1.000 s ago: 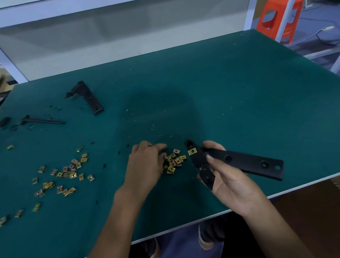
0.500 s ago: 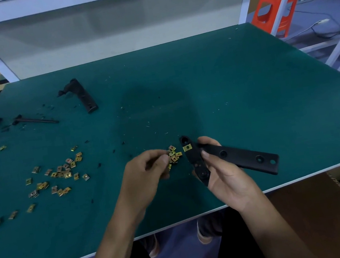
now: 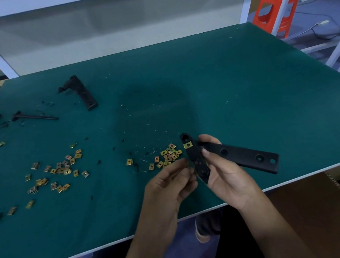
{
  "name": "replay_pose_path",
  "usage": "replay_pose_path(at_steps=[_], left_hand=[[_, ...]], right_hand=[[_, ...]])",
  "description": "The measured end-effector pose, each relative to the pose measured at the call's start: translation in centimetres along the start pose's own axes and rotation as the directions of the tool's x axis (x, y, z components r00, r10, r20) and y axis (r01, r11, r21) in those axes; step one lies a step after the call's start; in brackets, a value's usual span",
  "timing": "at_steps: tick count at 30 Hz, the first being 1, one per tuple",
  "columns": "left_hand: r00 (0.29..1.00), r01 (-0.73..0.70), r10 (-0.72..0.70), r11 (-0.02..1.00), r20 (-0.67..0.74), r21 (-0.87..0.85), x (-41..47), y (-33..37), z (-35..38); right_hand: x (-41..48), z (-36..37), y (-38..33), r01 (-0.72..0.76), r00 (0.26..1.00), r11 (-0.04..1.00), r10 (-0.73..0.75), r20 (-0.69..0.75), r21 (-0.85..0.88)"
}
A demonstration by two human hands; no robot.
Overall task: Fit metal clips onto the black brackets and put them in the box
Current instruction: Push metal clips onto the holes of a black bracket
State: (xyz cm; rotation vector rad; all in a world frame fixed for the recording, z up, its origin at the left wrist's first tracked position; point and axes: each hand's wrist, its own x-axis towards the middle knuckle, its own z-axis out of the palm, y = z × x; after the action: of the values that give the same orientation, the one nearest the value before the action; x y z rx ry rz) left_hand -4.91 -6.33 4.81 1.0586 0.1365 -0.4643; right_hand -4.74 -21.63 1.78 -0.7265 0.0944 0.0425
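While the right hand (image 3: 226, 171) grips the black bracket (image 3: 245, 155) over the table's (image 3: 248, 95) near edge (one gold clip (image 3: 188, 145) sits on it), the left hand (image 3: 168, 184) has its fingers bunched just left of it; I cannot tell whether they hold anything. Loose clips (image 3: 168, 156) lie just beyond. The inside of the cardboard box (image 3: 323, 216), near right, is out of view.

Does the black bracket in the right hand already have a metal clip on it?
Yes, one: a gold clip sits on the bracket near its top hole.

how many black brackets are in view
2: the held bracket in the right hand near the front edge; the loose bracket lying far left on the table. A thin black part beside it may be a third.
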Motion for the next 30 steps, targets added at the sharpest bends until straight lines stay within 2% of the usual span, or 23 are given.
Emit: replay_pose_path(at_steps=[5, 13, 24, 30], left_hand=[[0.994, 0.096, -0.105, 0.975, -0.035, -0.202, 0.1, -0.1, 0.5], [0.98, 0.185, -0.198, 0.939, -0.016, -0.289, -0.1, 0.1, 1.2], [0.97, 0.207, -0.239, 0.905, -0.041, -0.373, -0.2, 0.2, 1.4], [0.977, 0.184, -0.208, 0.933, -0.048, -0.31, -0.4, 0.0, 1.5]], right_hand=[[0.0, 0.1, 0.0, -0.005, 1.0, 1.0, 0.005, 0.006, -0.009], [-0.1, 0.1, -0.1, 0.0, 1.0, 1.0, 0.0, 0.014, -0.024], [-0.4, 0.2, -0.1, 0.017, 1.0, 1.0, -0.017, 0.026, -0.022], [-0.3, 0.4, 0.0, 0.031, 0.999, 0.998, -0.029, 0.036, -0.054]])
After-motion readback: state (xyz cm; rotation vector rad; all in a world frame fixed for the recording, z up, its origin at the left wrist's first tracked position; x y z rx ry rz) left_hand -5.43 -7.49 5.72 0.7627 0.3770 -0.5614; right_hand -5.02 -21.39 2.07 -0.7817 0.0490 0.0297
